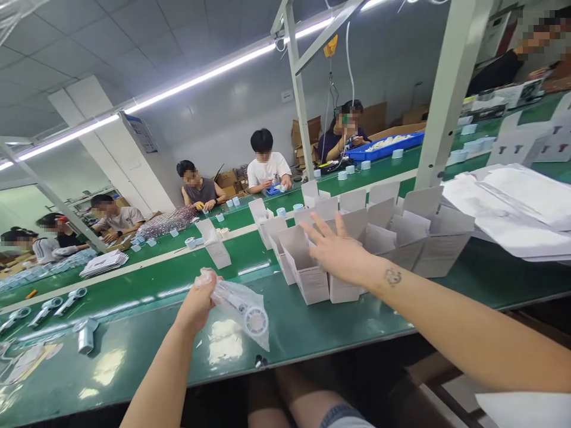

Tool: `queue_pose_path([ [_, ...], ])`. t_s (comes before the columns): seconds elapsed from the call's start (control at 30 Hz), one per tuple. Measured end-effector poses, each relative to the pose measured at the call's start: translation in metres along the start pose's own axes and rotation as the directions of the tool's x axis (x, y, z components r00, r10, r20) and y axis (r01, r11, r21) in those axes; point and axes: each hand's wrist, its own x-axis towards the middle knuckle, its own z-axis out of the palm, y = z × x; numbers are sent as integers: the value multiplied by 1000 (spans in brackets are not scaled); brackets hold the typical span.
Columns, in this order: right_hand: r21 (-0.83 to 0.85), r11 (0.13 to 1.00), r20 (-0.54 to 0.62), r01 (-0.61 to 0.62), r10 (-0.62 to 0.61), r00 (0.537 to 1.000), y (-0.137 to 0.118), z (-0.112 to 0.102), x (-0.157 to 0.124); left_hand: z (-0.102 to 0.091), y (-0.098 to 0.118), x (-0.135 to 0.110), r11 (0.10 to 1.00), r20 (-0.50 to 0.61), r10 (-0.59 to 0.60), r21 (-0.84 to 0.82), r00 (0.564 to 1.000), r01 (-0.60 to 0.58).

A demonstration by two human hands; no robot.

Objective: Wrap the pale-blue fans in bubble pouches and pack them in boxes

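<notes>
Worktop point(312, 333) in green runs across the frame from lower left to upper right. I see a cluster of open white cartons point(307, 267) at centre. Below them, at lower centre, a clear plastic bag point(243, 306) with a small white fan inside hangs just above the worktop, pinched in my left hand point(198, 300). My right hand point(339, 249) hovers over the cartons, fingers spread wide, holding nothing.
</notes>
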Motion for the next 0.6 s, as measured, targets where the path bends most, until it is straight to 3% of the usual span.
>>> queue_pose_path([
  [0.1, 66, 993, -30, 96, -94, 995, -4, -9, 1, -6, -1, -5, 1000, 52, -8, 11, 999, 8],
  [0.2, 125, 975, -20, 181, -180, 983, -7, -11, 1, -15, 9, -16, 992, 29, 124, -19, 992, -124],
  [0.37, 322, 935, 96, 148, -187, 978, -11, 3, 12, -23, 37, -35, 915, -137, 373, -112, 918, -389],
  [0.47, 445, 891, 142, 88, -167, 976, -15, 7, 16, -29, 53, -46, 858, -279, 409, -206, 869, -470],
  [0.6, 487, 863, 106, 135, -212, 971, -34, 0, 14, -32, 69, -57, 813, -369, 444, -217, 817, -540],
])
